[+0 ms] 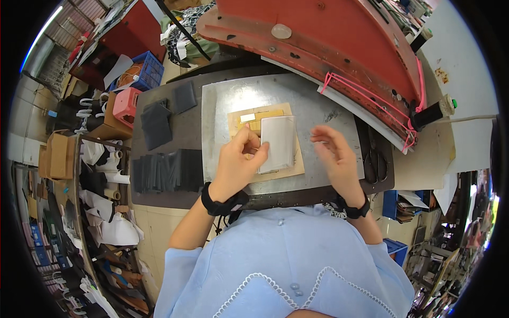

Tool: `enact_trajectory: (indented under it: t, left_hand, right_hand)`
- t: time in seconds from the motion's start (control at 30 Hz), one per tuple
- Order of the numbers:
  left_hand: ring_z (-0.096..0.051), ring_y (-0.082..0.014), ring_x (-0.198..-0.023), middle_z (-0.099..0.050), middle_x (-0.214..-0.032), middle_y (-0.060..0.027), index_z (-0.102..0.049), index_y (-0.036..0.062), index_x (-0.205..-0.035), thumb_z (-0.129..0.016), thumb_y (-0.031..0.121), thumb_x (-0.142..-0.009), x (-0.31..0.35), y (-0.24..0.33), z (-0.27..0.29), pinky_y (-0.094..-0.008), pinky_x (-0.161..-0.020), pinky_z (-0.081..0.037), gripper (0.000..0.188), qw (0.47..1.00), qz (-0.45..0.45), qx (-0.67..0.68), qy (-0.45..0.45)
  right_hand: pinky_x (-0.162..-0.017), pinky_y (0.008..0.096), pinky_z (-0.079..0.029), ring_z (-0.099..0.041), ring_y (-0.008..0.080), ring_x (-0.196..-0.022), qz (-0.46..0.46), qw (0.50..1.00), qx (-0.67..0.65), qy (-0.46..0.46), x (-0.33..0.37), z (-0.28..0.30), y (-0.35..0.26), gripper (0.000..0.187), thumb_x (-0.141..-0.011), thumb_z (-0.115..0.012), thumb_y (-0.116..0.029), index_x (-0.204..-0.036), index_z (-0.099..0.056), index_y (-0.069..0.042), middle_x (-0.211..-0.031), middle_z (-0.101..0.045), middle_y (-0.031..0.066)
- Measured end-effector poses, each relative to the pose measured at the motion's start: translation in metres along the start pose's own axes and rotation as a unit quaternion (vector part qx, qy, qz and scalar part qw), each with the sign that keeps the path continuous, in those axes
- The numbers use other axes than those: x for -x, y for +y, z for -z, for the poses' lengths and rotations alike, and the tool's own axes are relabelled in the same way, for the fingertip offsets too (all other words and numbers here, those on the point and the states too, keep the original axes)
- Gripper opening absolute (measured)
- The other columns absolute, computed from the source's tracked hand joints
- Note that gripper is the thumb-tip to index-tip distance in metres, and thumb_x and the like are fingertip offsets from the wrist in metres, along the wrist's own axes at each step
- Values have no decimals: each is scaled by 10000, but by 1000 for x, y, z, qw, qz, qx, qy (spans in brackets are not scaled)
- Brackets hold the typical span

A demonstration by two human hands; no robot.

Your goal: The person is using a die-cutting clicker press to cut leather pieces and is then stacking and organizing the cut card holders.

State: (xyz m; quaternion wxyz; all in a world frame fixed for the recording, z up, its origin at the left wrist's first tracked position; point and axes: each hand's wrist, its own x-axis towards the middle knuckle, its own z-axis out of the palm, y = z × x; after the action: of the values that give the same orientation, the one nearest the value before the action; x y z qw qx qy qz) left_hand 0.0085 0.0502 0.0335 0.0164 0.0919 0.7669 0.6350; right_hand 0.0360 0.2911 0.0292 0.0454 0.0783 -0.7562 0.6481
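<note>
My left hand [241, 159] is closed in a pinch at the left edge of a whitish, slightly see-through rectangular sheet [278, 140], its thumb on the edge. Whether that sheet is one layer or several, I cannot tell. Under it lies a tan board [297, 165] with yellow strips [270, 113] and a small white block [247, 117] near its far edge. To the right of the sheet, my right hand [336, 156] hovers over the metal plate [318, 106], fingers apart and a little bent, holding nothing. Each wrist wears a black band.
Dark rectangular pieces lie on the left of the table, some in a fanned row [167, 172], others in a loose pile [156, 124]. Black-handled scissors [375, 165] rest at the right edge. A large red machine part [318, 37] overhangs the far right side. A blue crate [148, 71] stands beyond.
</note>
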Motion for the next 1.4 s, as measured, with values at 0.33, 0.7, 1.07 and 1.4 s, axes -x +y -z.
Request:
enact_trajectory:
  t: [0.33, 0.7, 1.07, 1.4]
  left_hand:
    - [-668, -121, -930, -687, -1097, -117, -443, 19, -1401, -628, -39, -927, 19, 14, 2, -238, -787, -529, 513, 979, 50, 198, -14]
    - [-606, -61, -755, -631, -1108, -58, -486, 118, -1455, -596, -63, -904, 26, -18, 8, -222, -653, -493, 591, 998, 9, -55, -29]
    - [-685, -141, -791, -644, -1090, -129, -544, 15, -1343, -601, 135, -973, 17, 0, 33, -250, -715, -570, 393, 919, 228, 304, -102]
    - [-677, -120, -715, -692, -879, -73, -584, -28, -1176, -633, 204, -975, 4, -26, 31, -228, -627, -554, 311, 965, 208, 114, -114]
  right_hand:
    - [-722, 269, -530, -663, 157, -892, -137, 986, -90, -16, 3, -30, -4, 214, -940, -683, -121, -1125, -625, -29, -1075, -678, 67]
    - [-945, 352, -476, -571, 269, -1161, 94, 950, 67, -291, 10, -31, 1, 90, -867, -721, -91, -929, -660, -67, -1346, -563, 105]
    - [-1148, 403, -298, -400, 279, -1401, 48, 945, -30, -321, 6, -30, 11, 85, -831, -764, -136, -858, -695, -96, -1493, -469, 116]
    - [-890, 351, -474, -628, 223, -1008, 39, 900, 5, -434, 20, -31, -16, 82, -850, -743, -141, -907, -724, -84, -1090, -692, 47]
